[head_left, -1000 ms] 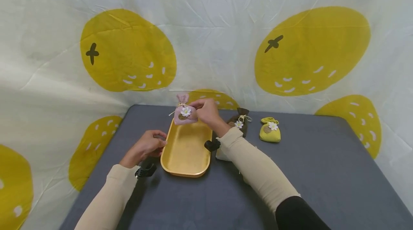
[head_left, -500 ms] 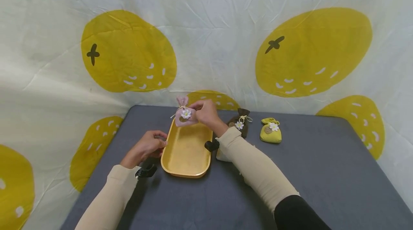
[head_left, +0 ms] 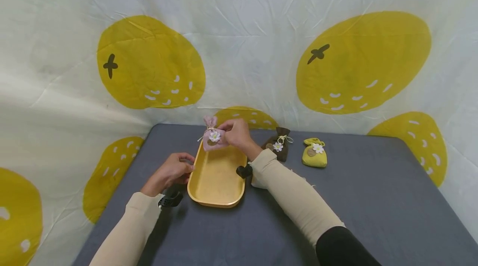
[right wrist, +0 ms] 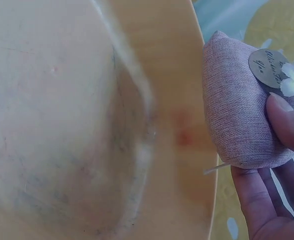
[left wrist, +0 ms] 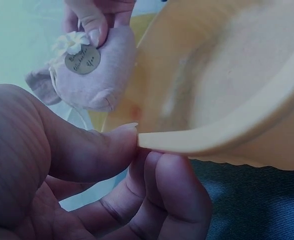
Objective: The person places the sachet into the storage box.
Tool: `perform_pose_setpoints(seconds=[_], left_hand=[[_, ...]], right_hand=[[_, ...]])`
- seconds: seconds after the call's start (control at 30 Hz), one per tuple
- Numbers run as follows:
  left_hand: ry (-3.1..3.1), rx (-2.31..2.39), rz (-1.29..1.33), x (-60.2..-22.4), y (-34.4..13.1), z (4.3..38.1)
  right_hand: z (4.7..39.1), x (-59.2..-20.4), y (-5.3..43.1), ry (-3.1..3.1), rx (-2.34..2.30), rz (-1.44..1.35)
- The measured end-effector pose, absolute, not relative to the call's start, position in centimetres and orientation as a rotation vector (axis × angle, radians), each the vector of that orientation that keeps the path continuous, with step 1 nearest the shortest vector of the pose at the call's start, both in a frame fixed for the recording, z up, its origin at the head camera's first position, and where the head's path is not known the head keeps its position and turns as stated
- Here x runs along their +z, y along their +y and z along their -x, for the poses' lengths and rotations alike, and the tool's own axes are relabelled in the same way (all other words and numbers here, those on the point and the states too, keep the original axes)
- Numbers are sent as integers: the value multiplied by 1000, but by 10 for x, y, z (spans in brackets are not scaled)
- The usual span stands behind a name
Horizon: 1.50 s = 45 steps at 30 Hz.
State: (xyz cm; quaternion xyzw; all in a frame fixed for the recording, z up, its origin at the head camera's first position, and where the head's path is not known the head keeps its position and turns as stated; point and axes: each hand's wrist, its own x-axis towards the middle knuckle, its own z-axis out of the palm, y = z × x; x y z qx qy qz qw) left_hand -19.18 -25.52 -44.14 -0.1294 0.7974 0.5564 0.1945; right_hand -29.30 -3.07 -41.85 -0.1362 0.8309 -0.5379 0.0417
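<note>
A pink cloth pouch (head_left: 211, 145) with a white flower and a round tag hangs over the far end of a yellow tray (head_left: 216, 189). My right hand (head_left: 237, 134) pinches its side between thumb and fingers, as the right wrist view shows on the pouch (right wrist: 236, 105). On the tray's left side, my left hand (head_left: 174, 169) pinches the rim. Its thumb lies on top and curled fingers sit below the rim (left wrist: 176, 141) in the left wrist view. The tray's inside shows nothing lying in it.
A dark brown pouch (head_left: 282, 150) stands right of the tray, partly behind the right hand. Farther right is a small yellow pouch (head_left: 314, 158). A whitish pouch (head_left: 258, 183) is mostly hidden by the right sleeve. A patterned curtain (head_left: 239, 58) hangs behind the grey table (head_left: 358, 199).
The pink pouch in my right hand has come slightly down toward the tray's far end. My left hand keeps its hold on the rim. The whole view has shifted slightly.
</note>
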Motion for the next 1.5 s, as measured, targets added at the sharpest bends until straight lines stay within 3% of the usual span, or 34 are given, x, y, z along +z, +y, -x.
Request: perform_pose_setpoints(seconds=[0.8,1.0,1.27,1.5], left_hand=[[2247,1545,347,-442,-248,191],[2247,1552,354,-444,-246,189],[2243,1555,337,-443,-247,188],[2247,1553,331,-440,-255,188]], right_hand=[[290,-432,-26,2596,-1576,358],[289,-429,-20,2612,-1325,450],[304,-409,25,2553,-1332,448],[319,-389,106,2517,-1460,303]])
